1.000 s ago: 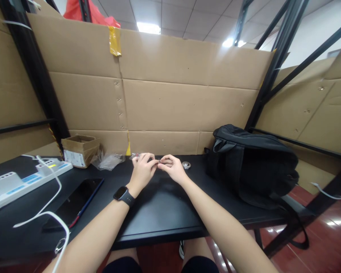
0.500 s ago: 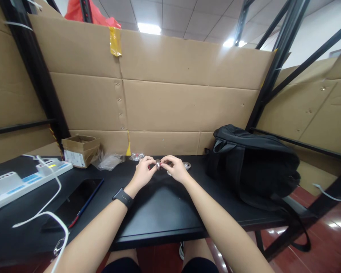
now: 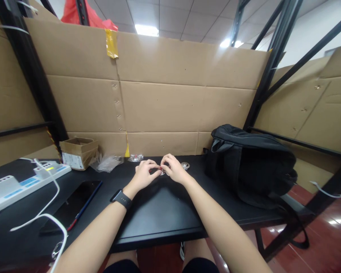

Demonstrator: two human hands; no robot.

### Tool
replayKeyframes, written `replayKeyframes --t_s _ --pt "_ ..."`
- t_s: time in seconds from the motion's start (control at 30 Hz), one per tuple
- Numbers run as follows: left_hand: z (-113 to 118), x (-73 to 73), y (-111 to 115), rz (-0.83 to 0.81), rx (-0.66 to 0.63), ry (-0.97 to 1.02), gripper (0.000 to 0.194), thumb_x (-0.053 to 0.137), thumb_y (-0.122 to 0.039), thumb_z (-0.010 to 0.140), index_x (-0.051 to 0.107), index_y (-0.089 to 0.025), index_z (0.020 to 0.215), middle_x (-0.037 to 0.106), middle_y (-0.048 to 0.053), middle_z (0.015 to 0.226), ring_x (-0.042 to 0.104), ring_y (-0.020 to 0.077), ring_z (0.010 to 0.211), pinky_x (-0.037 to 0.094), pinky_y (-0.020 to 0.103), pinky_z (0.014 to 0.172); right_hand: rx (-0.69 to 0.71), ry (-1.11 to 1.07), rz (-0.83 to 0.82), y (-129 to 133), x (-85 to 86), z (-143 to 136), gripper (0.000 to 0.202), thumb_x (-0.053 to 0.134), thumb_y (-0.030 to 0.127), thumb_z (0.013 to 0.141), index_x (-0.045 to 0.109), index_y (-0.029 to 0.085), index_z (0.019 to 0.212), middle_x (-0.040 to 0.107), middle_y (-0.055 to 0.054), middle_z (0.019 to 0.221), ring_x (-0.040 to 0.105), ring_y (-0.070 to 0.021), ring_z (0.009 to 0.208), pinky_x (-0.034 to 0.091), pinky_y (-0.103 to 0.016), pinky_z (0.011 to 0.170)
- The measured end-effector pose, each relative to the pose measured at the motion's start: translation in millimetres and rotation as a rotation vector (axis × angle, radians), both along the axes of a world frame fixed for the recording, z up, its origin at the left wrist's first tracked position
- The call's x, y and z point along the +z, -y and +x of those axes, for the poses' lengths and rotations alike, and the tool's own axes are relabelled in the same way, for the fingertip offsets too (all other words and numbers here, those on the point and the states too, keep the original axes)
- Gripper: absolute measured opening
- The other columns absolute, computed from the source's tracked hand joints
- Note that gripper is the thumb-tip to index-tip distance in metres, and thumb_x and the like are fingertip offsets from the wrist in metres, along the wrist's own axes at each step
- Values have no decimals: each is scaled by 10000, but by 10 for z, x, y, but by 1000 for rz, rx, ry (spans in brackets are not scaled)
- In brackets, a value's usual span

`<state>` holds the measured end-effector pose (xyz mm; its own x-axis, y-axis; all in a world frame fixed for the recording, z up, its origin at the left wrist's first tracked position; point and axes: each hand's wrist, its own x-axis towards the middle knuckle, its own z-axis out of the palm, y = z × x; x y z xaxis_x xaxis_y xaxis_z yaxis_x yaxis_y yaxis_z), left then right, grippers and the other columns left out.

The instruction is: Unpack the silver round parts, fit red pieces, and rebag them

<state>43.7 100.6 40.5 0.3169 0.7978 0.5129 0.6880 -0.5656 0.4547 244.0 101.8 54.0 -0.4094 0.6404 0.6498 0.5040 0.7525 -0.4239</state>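
Observation:
Over the middle of the black table, my left hand (image 3: 144, 174) and my right hand (image 3: 174, 170) meet at the fingertips. Between them is a small shiny round piece (image 3: 163, 173) with a bit of red at its top, mostly covered by the fingers. My left hand pinches it from the left, thumb and fingers closed. On the right, my other hand's thumb and fingers are closed on the red bit. Just beyond my right hand lies a silvery ring-shaped piece (image 3: 185, 165). A small clear packet (image 3: 135, 157) with something red in it lies behind my left hand.
A black backpack (image 3: 252, 167) fills the table's right side. To the left are an open cardboard box (image 3: 78, 151), a crumpled clear bag (image 3: 107, 163), a black phone or tablet (image 3: 74, 204) and a white power strip (image 3: 25, 187) with cables. A cardboard wall (image 3: 161, 110) closes the back.
The shiny round piece has turned and dropped a little, and less of it shows between my fingers. My fingertips have come closer together. The view has shifted slightly.

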Motion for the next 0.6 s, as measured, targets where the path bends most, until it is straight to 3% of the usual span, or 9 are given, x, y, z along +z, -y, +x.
replayKeyframes --t_s 0.1,0.23,0.33,0.43,0.6 --pt "36 10 36 7 6 -20 257 644 -533 847 782 -337 942 683 24 1095 548 257 1078 378 423 962 8 7 -19 -4 21 19 40 602 206 925 628 203 895 574 -50 1018 540 -191 998 436 -325 888" --pt "44 -7 35 14 13 -69 211 609 -445 891 773 -313 901 693 26 1070 550 244 1045 374 395 917 41 45 -74 -75 0 90 63 621 237 916 654 198 880 606 -39 986 570 -167 927 448 -288 826" --pt "38 -25 46 36 56 -178 204 576 -386 911 750 -286 872 702 38 1032 551 254 1021 353 394 871 -87 38 -134 -179 -59 220 107 609 251 915 672 196 981 639 -29 939 586 -140 812 454 -266 769" --pt "42 -20 79 59 85 -256 239 495 -349 949 707 -258 887 713 51 989 559 258 995 330 389 836 -262 132 -222 -262 -134 371 246 704 274 833 698 197 1067 680 -34 927 594 -139 759 448 -258 726" --pt "63 26 127 55 108 -258 262 442 -353 961 673 -243 904 729 57 932 580 254 952 313 392 839 -305 254 -306 -299 -219 447 141 768 280 758 760 223 886 724 -10 829 627 -136 723 421 -237 673"
